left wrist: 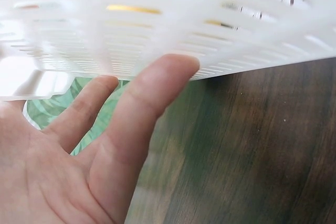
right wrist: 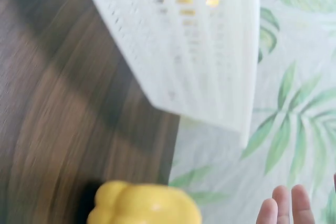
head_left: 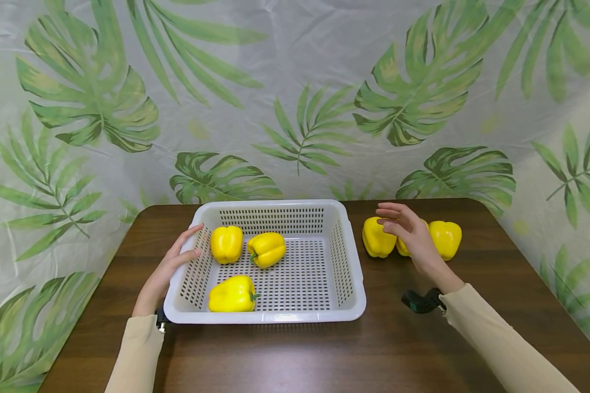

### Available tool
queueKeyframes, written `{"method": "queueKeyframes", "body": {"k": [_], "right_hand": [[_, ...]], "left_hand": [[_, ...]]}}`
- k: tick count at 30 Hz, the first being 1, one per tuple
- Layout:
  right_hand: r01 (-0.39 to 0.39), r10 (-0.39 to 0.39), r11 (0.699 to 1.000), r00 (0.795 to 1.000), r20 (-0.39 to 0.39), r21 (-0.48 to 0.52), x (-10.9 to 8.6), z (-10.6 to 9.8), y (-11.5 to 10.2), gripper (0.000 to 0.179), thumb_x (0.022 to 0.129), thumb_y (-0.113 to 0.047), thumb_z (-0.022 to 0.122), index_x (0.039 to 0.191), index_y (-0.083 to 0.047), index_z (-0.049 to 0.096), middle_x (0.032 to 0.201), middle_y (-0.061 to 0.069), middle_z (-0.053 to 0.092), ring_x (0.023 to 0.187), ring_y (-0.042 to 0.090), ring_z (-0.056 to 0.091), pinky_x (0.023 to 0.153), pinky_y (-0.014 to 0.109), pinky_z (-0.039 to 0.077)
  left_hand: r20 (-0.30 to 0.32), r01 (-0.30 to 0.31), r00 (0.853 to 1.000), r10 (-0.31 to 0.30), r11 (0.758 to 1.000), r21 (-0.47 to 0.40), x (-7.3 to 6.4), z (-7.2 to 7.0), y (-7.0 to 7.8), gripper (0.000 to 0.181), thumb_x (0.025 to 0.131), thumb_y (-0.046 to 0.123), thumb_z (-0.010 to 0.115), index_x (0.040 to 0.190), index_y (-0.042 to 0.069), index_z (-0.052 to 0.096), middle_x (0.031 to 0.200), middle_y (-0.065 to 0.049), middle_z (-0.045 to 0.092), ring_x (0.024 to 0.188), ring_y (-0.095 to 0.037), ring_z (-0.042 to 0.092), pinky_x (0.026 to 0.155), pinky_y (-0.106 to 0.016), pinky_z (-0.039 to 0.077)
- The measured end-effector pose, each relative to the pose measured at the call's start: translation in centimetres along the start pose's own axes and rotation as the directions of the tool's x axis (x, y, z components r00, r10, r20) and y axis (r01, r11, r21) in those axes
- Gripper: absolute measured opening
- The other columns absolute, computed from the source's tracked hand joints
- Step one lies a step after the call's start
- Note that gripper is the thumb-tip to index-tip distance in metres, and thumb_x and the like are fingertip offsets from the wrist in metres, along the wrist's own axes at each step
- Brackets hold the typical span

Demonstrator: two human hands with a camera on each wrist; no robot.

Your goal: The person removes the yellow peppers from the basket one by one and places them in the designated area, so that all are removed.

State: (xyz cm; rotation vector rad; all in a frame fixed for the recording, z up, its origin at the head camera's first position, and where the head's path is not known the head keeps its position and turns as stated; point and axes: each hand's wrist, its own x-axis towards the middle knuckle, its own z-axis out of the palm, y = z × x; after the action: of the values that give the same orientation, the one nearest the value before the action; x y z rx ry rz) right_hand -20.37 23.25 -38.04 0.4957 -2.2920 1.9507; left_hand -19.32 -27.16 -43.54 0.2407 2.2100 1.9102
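Observation:
My left hand point(head_left: 169, 267) holds the left side of a white plastic basket point(head_left: 312, 316). Its thumb and a finger come over the rim, while other fingers point(left wrist: 157, 95) meet the slotted outer wall. Three yellow bell peppers lie inside: one upright at the back left point(head_left: 226, 244), one on its side beside it point(head_left: 267, 249), and one at the front point(head_left: 232, 294). My right hand point(head_left: 413, 234) is over the table right of the basket, fingers loosely extended and holding nothing. It overlaps a bell pepper point(head_left: 378, 237) at its left and partly hides another behind it.
A further yellow bell pepper point(head_left: 445, 239) stands at the right end of the row. All this rests on a dark wooden table point(head_left: 295, 355). Behind the table's back edge hangs a leaf-printed cloth point(head_left: 314, 65). Each wrist wears a black strap point(head_left: 423, 301).

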Motion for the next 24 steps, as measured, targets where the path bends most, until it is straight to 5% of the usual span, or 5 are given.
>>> {"method": "queueKeyframes", "body": {"k": [4, 24], "right_hand": [[-0.021, 0.021, 1.0, 0.999, 0.047, 0.0, 0.5, 1.2, -0.6, 0.038, 0.099, -0.008, 0.05, 0.136, 0.0, 0.046, 0.127, 0.007, 0.054, 0.114, 0.027, 0.052, 0.091, 0.021, 0.044], [0.023, -0.038, 0.997, 0.975, 0.22, 0.069, 2.9, 7.0, -3.3, 0.039, 0.097, -0.006, 0.053, 0.134, 0.001, 0.047, 0.13, 0.019, 0.051, 0.114, 0.034, 0.053, 0.097, 0.037, 0.044]], "left_hand": [[0.001, 0.006, 1.0, -0.006, 1.0, -0.007, 0.0, 0.0, 0.0, 0.062, 0.099, 0.023, 0.047, 0.153, 0.028, 0.016, 0.155, -0.017, 0.01, 0.121, -0.054, 0.037, 0.081, -0.057, 0.05], [0.001, 0.008, 1.0, -0.008, 1.0, -0.012, 0.0, 0.0, 0.0, 0.062, 0.099, 0.023, 0.047, 0.153, 0.028, 0.016, 0.155, -0.016, 0.01, 0.121, -0.052, 0.038, 0.082, -0.057, 0.049]]}}
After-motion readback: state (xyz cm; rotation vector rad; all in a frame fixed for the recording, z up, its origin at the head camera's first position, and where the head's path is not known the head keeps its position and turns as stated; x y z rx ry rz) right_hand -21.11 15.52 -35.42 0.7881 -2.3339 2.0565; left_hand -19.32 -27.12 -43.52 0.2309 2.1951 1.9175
